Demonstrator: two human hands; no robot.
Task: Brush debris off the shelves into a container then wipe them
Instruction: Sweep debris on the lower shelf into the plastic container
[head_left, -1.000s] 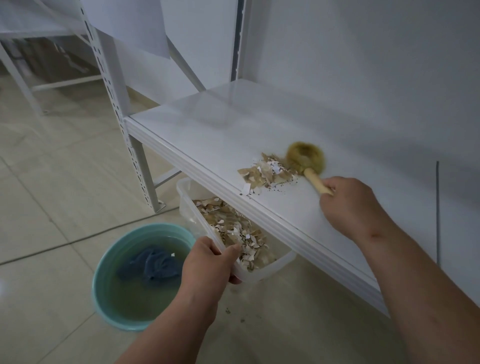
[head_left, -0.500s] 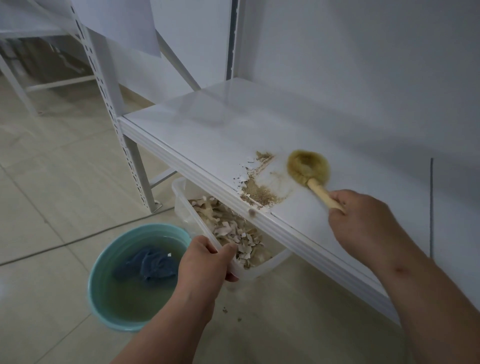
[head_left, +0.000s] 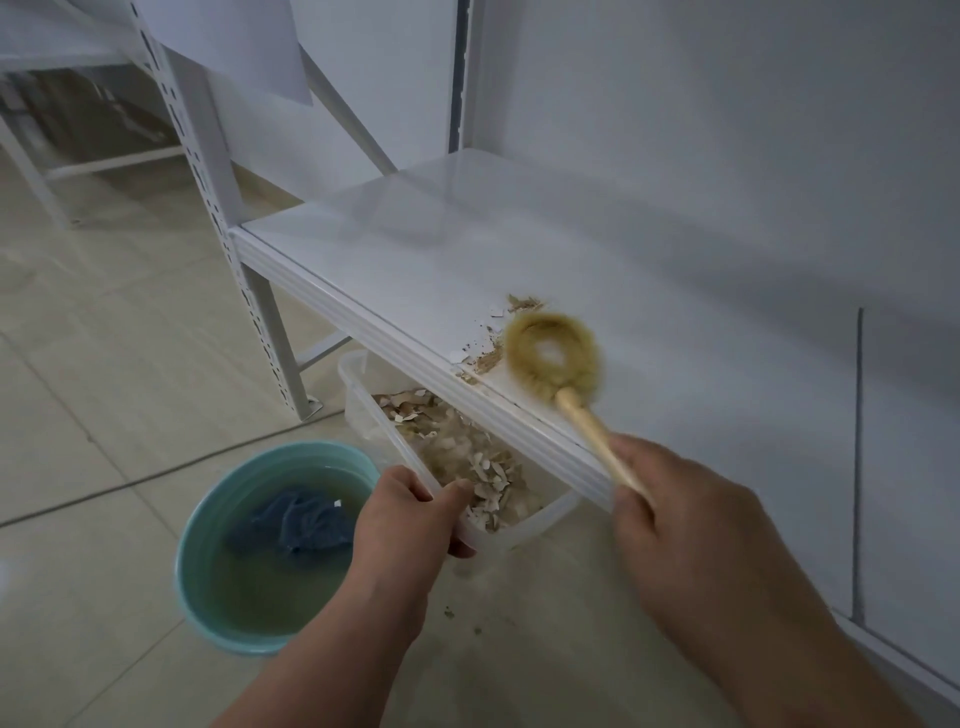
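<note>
Most of the debris (head_left: 491, 358) that was heaped on the shelf (head_left: 415, 249) a second ago is now lying in the container (head_left: 358, 395); only a thin tan streak and a few white flakes are remaining at the shelf's front edge. The right hand (head_left: 691, 519) is gripping the wooden handle of the brush (head_left: 553, 358), whose round, pale-yellow bristle head is blurring just behind that streak. The left hand (head_left: 410, 519) is clamping the near rim of the clear plastic container, thumb on top, holding it under the front edge, half filled with beige and white shavings. Toward the shelf's left and back edges the white surface is showing bare. On the floor (head_left: 78, 364), left of the container, a teal basin (head_left: 208, 597) is holding murky water and a blue cloth (head_left: 296, 525).
</note>
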